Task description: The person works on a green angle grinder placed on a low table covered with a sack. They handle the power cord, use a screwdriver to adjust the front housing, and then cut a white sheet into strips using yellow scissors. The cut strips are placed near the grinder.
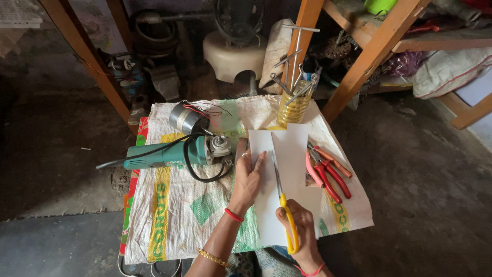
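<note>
My left hand (247, 178) grips the left edge of a white paper sheet (293, 154) held over the work surface. My right hand (301, 225) is closed on yellow-handled scissors (285, 205). The blades run up the middle of the sheet, along a slit that splits the paper into a left and a right strip. A red band circles each wrist, and a gold bangle sits on my left forearm.
A woven sack cloth (174, 205) covers the low table. On it lie a teal angle grinder (174, 155) with black cord, a small motor (185, 118), red pliers (332, 177) and a yellow jar of tools (294, 105). Orange wooden legs (366, 59) stand behind.
</note>
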